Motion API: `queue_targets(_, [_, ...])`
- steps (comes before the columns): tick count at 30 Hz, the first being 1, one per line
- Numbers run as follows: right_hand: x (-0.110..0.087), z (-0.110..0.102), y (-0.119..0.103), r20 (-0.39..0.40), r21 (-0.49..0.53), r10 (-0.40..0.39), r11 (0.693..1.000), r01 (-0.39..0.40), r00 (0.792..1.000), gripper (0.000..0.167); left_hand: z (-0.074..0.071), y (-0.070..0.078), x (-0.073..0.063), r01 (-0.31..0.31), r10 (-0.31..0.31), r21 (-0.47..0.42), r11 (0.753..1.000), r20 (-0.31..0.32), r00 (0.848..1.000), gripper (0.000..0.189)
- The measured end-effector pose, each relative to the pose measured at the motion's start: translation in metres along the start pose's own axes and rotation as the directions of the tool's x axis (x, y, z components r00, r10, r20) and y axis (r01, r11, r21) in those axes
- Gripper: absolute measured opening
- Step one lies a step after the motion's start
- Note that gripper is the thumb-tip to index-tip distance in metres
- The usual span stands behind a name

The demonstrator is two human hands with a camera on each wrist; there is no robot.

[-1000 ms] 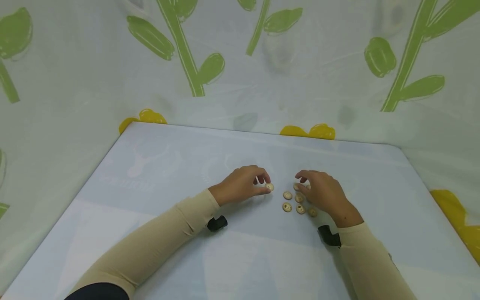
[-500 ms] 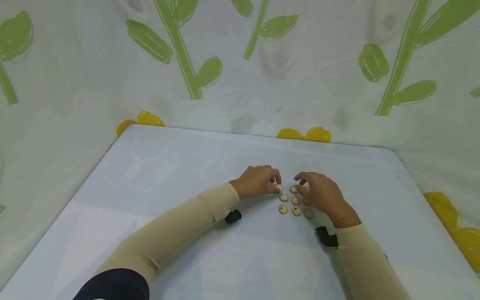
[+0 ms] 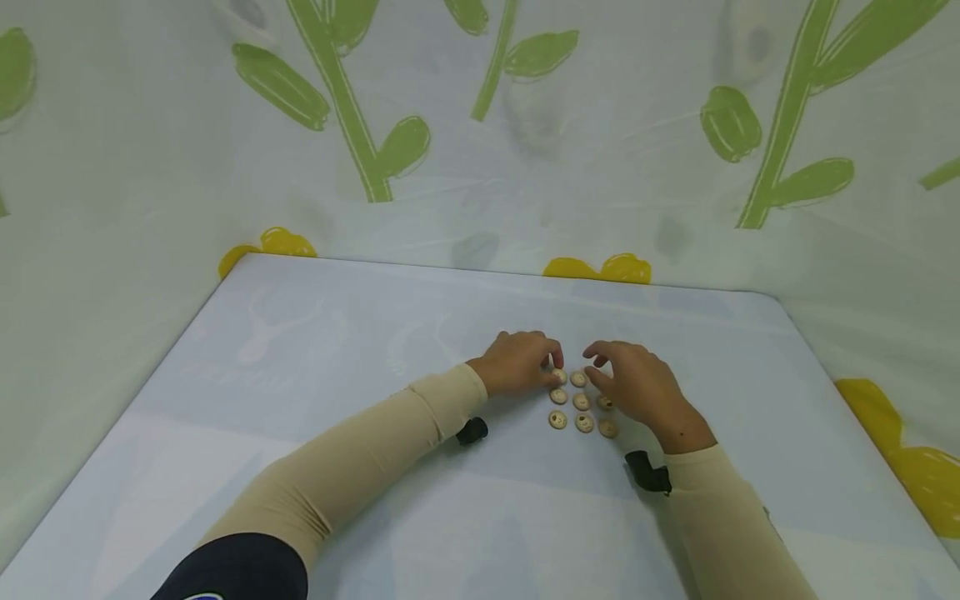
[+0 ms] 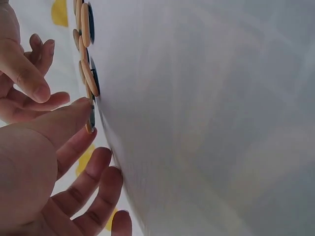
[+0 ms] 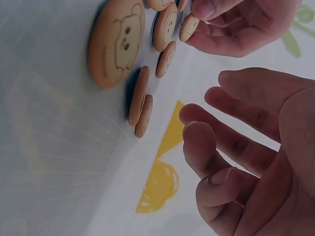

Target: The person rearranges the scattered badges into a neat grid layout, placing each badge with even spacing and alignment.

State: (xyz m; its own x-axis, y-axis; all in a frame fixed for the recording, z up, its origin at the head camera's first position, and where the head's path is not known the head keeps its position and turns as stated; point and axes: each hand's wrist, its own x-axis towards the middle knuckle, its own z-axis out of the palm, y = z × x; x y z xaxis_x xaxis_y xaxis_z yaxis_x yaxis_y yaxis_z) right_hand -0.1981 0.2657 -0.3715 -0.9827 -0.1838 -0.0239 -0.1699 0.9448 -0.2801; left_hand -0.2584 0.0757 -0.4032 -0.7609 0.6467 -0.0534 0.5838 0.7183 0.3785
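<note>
Several small round wooden discs point(image 3: 581, 402) with animal faces printed on them lie in close rows on the table. My left hand point(image 3: 517, 364) pinches one disc point(image 5: 189, 27) between thumb and forefinger at the far left corner of the group. In the left wrist view that disc point(image 4: 91, 120) is seen edge-on, low at the white surface. To the right, my right hand point(image 3: 637, 379) hovers by the far right of the rows with fingers loosely bent and holding nothing. It covers part of the right column. One nearer disc point(image 5: 118, 44) shows a bear-like face.
A white table point(image 3: 450, 500) with faint printed shapes carries everything. Behind it hangs a pale sheet point(image 3: 600, 183) with green leaves and yellow flowers. Dark wrist cameras point(image 3: 472, 431) sit under both sleeves.
My left hand has moved right with its disc, up to the far left corner of the rows. My right hand has barely moved, and the whole view has shifted slightly.
</note>
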Motion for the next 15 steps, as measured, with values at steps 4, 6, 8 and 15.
queue_targets(4, [0.0037, -0.0004, -0.0039, -0.002, 0.003, -0.018, 1.0, 0.018, 1.0, 0.03, -0.0018, -0.002, -0.0017, 0.022, -0.022, 0.002, 1.0, 0.003, 1.0, 0.022])
queue_targets(6, [0.0055, -0.0003, -0.0054, -0.002, 0.005, -0.023, 1.0, 0.023, 1.0, 0.03, -0.0024, -0.0028, -0.0025, 0.03, -0.03, 0.003, 1.0, 0.002, 1.0, 0.021])
queue_targets(8, [0.0073, -0.0001, -0.0065, 0.0, 0.004, -0.031, 1.0, 0.031, 1.0, 0.029, -0.0028, -0.003, -0.0033, 0.038, -0.038, 0.008, 0.999, 0.0, 0.999, 0.021])
queue_targets(15, [0.0103, -0.0013, -0.0074, 0.003, 0.003, -0.037, 0.999, 0.037, 0.999, 0.03, -0.0064, -0.0002, -0.0031, 0.051, -0.051, 0.036, 0.998, 0.004, 0.999, 0.021])
